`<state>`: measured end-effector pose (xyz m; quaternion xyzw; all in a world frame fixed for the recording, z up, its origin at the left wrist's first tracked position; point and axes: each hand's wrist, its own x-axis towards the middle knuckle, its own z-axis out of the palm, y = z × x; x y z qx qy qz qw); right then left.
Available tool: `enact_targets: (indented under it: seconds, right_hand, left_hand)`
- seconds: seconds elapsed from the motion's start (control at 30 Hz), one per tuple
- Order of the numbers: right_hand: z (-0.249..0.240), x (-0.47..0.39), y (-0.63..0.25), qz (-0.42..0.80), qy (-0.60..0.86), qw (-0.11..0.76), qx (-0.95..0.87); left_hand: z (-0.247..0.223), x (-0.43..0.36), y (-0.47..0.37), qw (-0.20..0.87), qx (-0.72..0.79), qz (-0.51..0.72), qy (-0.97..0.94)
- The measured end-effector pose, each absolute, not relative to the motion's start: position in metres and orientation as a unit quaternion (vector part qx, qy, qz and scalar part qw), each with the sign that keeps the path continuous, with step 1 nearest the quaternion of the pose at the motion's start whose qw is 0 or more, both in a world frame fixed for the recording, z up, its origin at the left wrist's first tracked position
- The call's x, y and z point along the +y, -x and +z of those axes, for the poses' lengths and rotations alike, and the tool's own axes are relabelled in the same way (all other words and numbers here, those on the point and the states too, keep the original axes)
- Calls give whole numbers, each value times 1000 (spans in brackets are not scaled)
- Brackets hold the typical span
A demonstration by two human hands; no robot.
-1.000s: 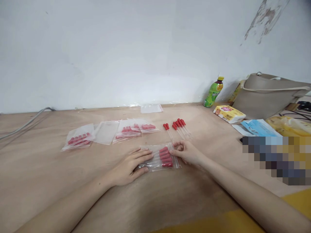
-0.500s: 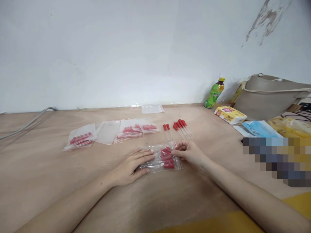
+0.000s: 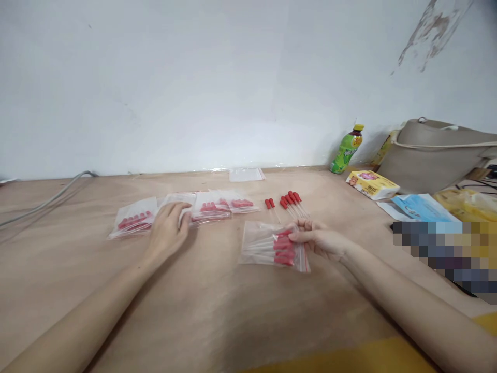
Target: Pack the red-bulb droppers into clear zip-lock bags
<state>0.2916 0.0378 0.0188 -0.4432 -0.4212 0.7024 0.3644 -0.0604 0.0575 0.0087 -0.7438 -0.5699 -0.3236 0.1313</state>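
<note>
My right hand [image 3: 320, 239] pinches the zip end of a clear zip-lock bag [image 3: 250, 241] with the thumb on top. Inside it, several droppers with red rubber bulbs [image 3: 284, 247] lie side by side, their pale stems pointing left. My left hand [image 3: 169, 225] is at a clear, flat zip-lock bag [image 3: 180, 198], fingers curved and thumb apart; its fingertips partly cover that bag. Filled bags of red-bulbed droppers lie on both sides, one at the left [image 3: 134, 217] and overlapping ones at the right [image 3: 212, 204].
Loose red-bulbed droppers [image 3: 291, 198] lie beyond my right hand. Another flat bag [image 3: 246, 175] rests by the wall. On the right stand a green bottle [image 3: 347, 150], a yellow tissue pack [image 3: 371, 184], a blue mask [image 3: 419, 206] and a grey handbag [image 3: 411, 160]. A cable [image 3: 58, 196] crosses the left.
My left hand has left the dropper bag and moved left and back to the flat bag. My right hand has lifted and shifted the dropper bag slightly right.
</note>
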Motion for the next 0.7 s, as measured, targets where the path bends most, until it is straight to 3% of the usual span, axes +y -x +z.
enact_targets:
  seconds: [0.17,0.33,0.53,0.7]
  right_hand:
    - [40,69,-280,678,381,489,-395]
    - [41,114,-223,629,386,592,-325]
    - [18,141,-176,624,483,517,-333]
    - [17,129,-205,620,548,397,-398]
  left_hand:
    - [-4,83,103,102,-634,-161,749]
    - [-9,82,102,62,-647,-117,751]
    - [-4,79,96,39,-706,-144,692]
    - [-1,81,98,13,-761,-258,596]
